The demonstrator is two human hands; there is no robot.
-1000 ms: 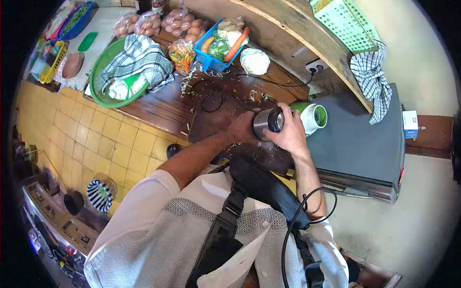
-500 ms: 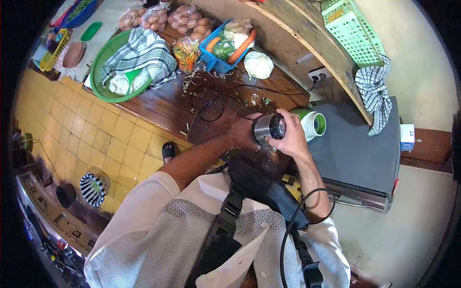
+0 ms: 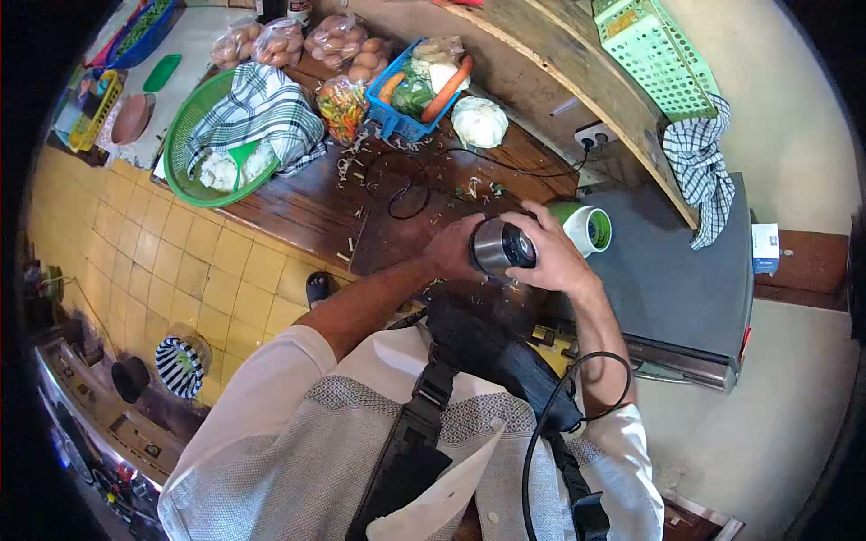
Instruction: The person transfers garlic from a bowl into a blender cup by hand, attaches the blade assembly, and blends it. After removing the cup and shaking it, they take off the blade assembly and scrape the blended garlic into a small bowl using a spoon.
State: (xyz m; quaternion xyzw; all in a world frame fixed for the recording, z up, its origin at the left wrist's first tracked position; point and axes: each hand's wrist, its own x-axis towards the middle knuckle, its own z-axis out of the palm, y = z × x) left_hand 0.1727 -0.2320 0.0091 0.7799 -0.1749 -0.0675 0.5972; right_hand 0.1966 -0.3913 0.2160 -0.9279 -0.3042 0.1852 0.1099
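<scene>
A steel electric grinder (image 3: pixel 488 246) with a dark, glossy lid is held between my two hands over the wooden table. My left hand (image 3: pixel 450 246) is wrapped around its steel body from the left side. On the lid end, my right hand (image 3: pixel 552 254) grips with fingers over the top and thumb below. What is inside the grinder cannot be seen. Just beyond my right hand lies a green and white appliance part (image 3: pixel 591 232) with a round opening facing me. A black cord (image 3: pixel 505 166) runs across the table to a wall socket (image 3: pixel 595 139).
A green basket (image 3: pixel 171 144) with white food and a checked cloth stands left. Bagged eggs (image 3: pixel 336 43), a blue vegetable basket (image 3: pixel 386 115) and a cauliflower (image 3: pixel 480 122) line the back. A wooden shelf (image 3: pixel 577 86) overhangs the right, above a dark grey surface (image 3: pixel 672 270).
My right hand has turned slightly on the lid, its fingers reaching further over the top. The grinder stays in both hands at nearly the same place. The view has shifted a little.
</scene>
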